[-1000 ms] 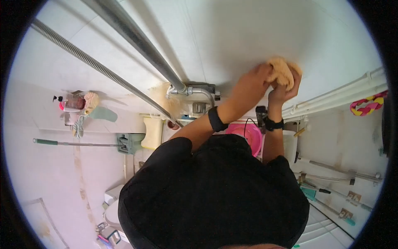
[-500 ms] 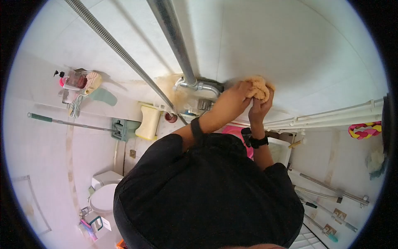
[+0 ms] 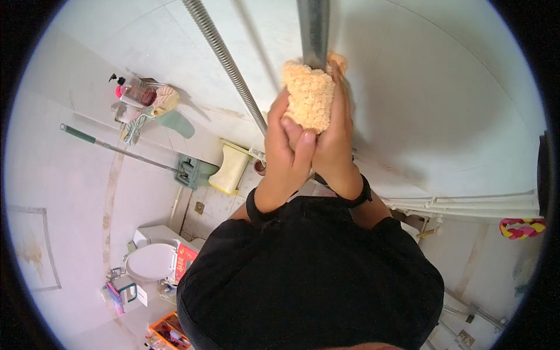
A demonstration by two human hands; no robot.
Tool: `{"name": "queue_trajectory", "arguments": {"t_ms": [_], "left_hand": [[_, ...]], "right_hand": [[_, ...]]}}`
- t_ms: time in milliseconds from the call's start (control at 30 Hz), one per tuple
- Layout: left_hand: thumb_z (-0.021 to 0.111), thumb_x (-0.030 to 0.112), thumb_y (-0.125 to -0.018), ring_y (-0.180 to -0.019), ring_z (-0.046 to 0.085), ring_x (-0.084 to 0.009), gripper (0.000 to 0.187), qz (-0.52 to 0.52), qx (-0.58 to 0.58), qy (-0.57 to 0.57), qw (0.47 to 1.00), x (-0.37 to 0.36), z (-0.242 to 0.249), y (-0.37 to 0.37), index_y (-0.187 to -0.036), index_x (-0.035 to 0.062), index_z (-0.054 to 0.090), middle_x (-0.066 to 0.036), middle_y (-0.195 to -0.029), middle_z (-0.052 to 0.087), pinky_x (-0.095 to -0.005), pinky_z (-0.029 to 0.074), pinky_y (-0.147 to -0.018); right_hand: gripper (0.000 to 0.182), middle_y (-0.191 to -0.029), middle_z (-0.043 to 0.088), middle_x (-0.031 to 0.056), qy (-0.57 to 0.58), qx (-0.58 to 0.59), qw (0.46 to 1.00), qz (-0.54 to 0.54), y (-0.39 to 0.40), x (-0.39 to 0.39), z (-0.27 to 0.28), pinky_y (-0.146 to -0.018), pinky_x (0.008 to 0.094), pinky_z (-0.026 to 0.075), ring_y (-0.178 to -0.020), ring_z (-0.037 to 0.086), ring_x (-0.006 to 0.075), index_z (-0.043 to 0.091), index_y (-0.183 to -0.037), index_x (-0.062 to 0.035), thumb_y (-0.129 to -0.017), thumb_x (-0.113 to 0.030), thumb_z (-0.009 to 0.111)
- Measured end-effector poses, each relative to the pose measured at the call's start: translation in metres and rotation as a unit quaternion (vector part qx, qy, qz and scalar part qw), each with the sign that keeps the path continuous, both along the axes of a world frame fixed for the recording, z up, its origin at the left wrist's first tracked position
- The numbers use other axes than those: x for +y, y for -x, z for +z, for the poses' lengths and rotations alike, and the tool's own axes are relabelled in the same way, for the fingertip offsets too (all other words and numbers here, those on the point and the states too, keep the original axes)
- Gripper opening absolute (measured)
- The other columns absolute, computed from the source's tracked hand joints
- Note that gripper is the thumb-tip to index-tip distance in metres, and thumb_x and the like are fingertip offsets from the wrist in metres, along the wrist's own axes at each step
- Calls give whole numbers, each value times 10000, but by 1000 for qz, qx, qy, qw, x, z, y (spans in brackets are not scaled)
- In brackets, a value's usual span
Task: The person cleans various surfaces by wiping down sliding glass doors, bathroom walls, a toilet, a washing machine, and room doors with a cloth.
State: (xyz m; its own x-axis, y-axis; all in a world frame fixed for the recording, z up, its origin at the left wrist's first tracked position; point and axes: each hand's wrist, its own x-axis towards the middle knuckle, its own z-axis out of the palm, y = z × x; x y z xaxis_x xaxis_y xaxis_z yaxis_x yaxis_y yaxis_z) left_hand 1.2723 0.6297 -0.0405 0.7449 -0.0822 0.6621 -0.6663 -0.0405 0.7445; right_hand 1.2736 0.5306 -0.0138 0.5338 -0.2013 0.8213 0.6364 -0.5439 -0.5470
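A fluffy orange-yellow cloth [image 3: 310,96] is wrapped round the lower visible part of a thick metal pipe [image 3: 314,32]. My left hand [image 3: 286,149] presses on the cloth from the left side, its fingers closed on it. From the right, my right hand [image 3: 338,137] holds the same cloth, fingers stretched up along its edge and partly hidden. Both palms nearly meet below the cloth. A ribbed metal hose [image 3: 224,52] runs down to the left of the pipe, passing behind my left hand. The faucet seen earlier is hidden by my hands.
At the left are a shelf with a pump bottle [image 3: 139,92], a green-handled mop [image 3: 134,155], a yellow stool [image 3: 231,169] and a toilet [image 3: 150,261]. An orange basket [image 3: 169,329] is at the lower left. White pipes [image 3: 461,205] run along the right wall.
Both hands have moved from the wall right of the faucet to the metal pipe. The cloth, bunched before, is now spread round the pipe. The view has shifted.
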Motion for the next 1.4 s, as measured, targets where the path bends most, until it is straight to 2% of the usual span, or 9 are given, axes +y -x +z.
{"name": "queue_trajectory", "arguments": {"t_ms": [200,467,667,767,867,1133,1267,1300,1400], "left_hand": [[528,77,-883,-1171,524,-314,499,-16,17,-28,999,-5,-6,-10,-1345,-46,385,-219,-1254,514,-380,391,-1014],[574,49,-864,-1140,550,-343,470,-38,151,-105,982,11,-50,-3,-1305,-25,431,-228,-1219,537,-379,413,-1000],[587,40,-857,-1193,522,-361,494,-66,123,-78,987,16,-48,-8,-1318,-20,421,-243,-1273,512,-380,407,-1010],[588,31,-867,-1189,533,-276,487,-59,74,-89,991,20,-26,-12,-1322,-31,427,-207,-1240,543,-367,412,-1007],[581,11,-854,-1256,484,-326,508,-61,-13,-72,995,24,1,-19,-1335,-37,425,-224,-1326,497,-385,372,-1058],[596,165,-900,-1267,443,-417,568,-178,-56,-45,981,46,25,-35,-1386,-34,381,-273,-1356,443,-436,351,-1077],[661,209,-882,-1257,445,-426,620,-271,30,-96,957,71,4,-44,-1383,-32,385,-277,-1365,425,-440,358,-1071],[674,235,-867,-1161,516,-437,578,-255,4,-94,962,75,-5,-47,-1340,5,434,-256,-1345,443,-441,457,-954],[680,244,-864,-1158,526,-416,564,-352,39,-110,929,93,-23,-49,-1320,5,449,-228,-1326,472,-429,465,-945]], "right_hand": [[611,-1144,596,173,-19,23,999,-25,-13,-5,-20,-880,406,479,-1028,605,327,491,-1257,18,-755,-180,779],[691,-1223,559,231,-4,202,979,-20,3,-4,-79,-891,438,491,-1088,597,390,417,-1316,-6,-777,-251,773],[670,-1172,610,195,-9,220,975,-20,6,-1,-75,-854,418,519,-1036,637,369,424,-1332,-14,-809,-266,758],[620,-1134,642,166,-38,216,975,-28,4,5,-58,-834,386,533,-1006,660,323,449,-1316,-17,-832,-263,749],[544,-1115,658,143,-69,167,983,-33,1,14,-27,-819,354,536,-978,672,277,494,-1268,-16,-846,-252,744],[440,-1097,664,136,-47,89,975,-200,2,47,7,-803,336,523,-976,662,254,538,-1194,-4,-861,-216,732],[399,-1064,649,74,-292,112,937,-157,5,77,-20,-802,288,513,-942,623,134,533,-1204,3,-862,-115,703],[375,-1043,638,50,-294,128,929,-183,7,84,-24,-801,266,504,-912,597,104,542,-1200,8,-873,-109,683],[361,-1059,640,71,-154,162,921,-319,19,105,-41,-798,273,505,-919,605,138,555,-1181,17,-871,-118,682]]}}
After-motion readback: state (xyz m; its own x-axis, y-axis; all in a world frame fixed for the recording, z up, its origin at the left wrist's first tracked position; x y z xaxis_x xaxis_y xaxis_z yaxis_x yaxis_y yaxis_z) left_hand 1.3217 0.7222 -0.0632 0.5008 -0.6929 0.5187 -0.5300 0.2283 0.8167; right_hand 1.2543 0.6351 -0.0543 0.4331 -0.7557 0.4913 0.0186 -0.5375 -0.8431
